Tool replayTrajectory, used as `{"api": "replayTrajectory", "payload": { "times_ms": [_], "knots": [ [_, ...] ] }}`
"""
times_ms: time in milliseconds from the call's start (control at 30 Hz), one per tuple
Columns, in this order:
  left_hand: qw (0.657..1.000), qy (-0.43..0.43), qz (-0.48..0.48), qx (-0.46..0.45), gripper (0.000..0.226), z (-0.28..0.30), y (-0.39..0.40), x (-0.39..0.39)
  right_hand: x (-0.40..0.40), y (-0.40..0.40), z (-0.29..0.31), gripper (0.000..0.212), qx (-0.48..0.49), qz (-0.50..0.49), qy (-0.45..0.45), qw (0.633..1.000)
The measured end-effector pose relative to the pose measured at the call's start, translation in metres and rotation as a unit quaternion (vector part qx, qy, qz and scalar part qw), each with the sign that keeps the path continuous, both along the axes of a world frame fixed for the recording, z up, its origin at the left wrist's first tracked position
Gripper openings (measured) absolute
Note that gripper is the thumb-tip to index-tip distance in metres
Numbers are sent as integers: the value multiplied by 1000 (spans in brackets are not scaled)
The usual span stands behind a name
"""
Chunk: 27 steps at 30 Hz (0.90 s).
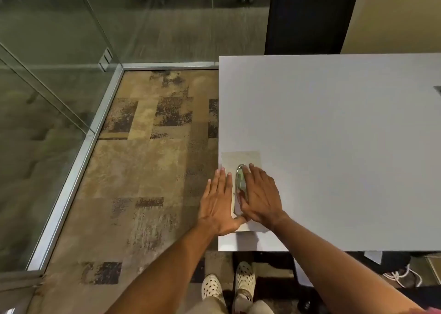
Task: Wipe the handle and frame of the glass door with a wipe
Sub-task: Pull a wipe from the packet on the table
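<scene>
Both hands — left hand [218, 200], right hand [259, 195] — flat, fingers straight, pressing wipe [241, 158].

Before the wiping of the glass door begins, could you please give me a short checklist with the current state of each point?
1. Wipe at hand: ok, the wipe lies flat on the white table.
2. Wipe gripped: not ok, left hand and right hand press it with straight fingers.
3. Metal object off the wipe: not ok, it lies on it between the hands.
4. Door frame in sight: ok, to the left.
5. Door handle in sight: cannot tell.
</scene>
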<state>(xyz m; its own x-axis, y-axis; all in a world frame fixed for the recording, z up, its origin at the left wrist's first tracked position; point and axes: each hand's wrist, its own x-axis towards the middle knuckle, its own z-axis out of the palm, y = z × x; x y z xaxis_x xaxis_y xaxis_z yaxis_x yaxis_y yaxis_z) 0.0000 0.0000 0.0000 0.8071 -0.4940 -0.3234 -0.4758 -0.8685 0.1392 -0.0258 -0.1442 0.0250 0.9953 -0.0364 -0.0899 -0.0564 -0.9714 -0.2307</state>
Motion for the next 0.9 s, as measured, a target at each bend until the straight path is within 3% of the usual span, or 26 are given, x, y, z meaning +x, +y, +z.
{"api": "replayTrajectory", "payload": {
  "times_ms": [367,900],
  "knots": [
    [1000,-16,-6,-16,124,-14,-17,4,20,-3,-16,17,-59,25,-48,997],
    [1000,-6,-2,11,122,-8,-21,4,28,-2,-8,21,-80,41,-3,996]
  ]
}}
